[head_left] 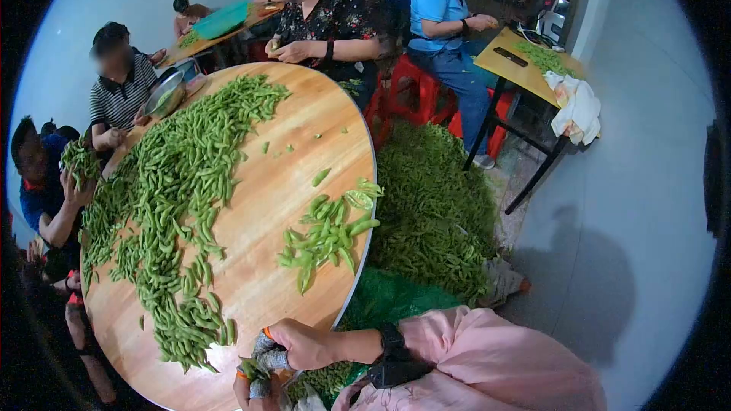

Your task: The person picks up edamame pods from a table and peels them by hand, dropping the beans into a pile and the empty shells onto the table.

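green pods (252,367) sit gripped in the left hand (244,390) at the round counter's (263,259) near rim — the right hand (304,344) curls over that rim, its hold impossible to tell — as a pod heap (179,183) runs lengthwise toward the counter's far side.

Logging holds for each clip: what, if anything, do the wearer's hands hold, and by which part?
The left hand holds green pods; the gripped part cannot be told. Whether the right hand grips any is hidden.
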The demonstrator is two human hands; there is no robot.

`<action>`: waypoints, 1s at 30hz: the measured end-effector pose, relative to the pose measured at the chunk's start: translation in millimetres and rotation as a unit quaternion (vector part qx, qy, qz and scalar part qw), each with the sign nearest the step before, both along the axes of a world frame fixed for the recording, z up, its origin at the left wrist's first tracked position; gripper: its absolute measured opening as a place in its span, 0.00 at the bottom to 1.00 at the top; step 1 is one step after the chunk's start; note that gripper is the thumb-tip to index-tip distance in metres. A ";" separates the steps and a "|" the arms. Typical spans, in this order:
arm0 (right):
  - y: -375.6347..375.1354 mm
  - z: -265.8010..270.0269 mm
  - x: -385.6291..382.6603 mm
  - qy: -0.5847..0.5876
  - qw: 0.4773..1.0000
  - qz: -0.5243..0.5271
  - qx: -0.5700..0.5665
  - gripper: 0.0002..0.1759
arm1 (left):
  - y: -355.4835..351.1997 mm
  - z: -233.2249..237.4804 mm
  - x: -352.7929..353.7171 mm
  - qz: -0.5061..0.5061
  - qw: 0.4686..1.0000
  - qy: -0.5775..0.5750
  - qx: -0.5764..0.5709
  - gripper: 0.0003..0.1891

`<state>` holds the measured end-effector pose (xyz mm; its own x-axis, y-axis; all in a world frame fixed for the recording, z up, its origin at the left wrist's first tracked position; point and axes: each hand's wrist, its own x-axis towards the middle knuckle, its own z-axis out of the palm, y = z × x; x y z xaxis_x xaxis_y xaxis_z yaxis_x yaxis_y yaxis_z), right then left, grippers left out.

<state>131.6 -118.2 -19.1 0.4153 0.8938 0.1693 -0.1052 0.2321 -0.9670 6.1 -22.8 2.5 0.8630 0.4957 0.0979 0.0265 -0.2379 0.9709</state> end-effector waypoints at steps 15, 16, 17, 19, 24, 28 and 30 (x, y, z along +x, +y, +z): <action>-7.2 7.4 2.0 -0.203 0.977 -0.033 -0.064 0.07 | 4.3 11.5 -2.8 -0.061 0.995 0.071 -0.041 0.09; -6.4 6.2 1.0 -0.209 0.975 -0.027 -0.065 0.06 | 5.8 -6.6 1.7 0.006 0.997 0.067 -0.040 0.08; -5.5 4.6 0.1 -0.214 0.975 -0.006 -0.063 0.05 | 11.9 -17.6 -9.4 0.015 0.996 0.078 -0.041 0.08; -6.3 19.0 -0.9 -0.247 0.962 0.027 -0.112 0.06 | 10.3 -2.4 -9.7 -0.007 0.991 0.132 -0.029 0.08; -5.9 7.8 -3.2 -0.280 0.942 0.065 -0.173 0.07 | 4.2 -14.8 -10.6 -0.022 0.986 0.118 -0.114 0.09; -8.4 10.7 -1.5 -0.191 0.967 0.029 -0.166 0.08 | 4.7 -21.5 -5.4 -0.042 0.986 0.098 -0.125 0.10; -11.3 12.1 -0.5 -0.177 0.966 0.017 -0.187 0.08 | 3.7 -19.6 -2.1 -0.047 0.985 0.088 -0.140 0.10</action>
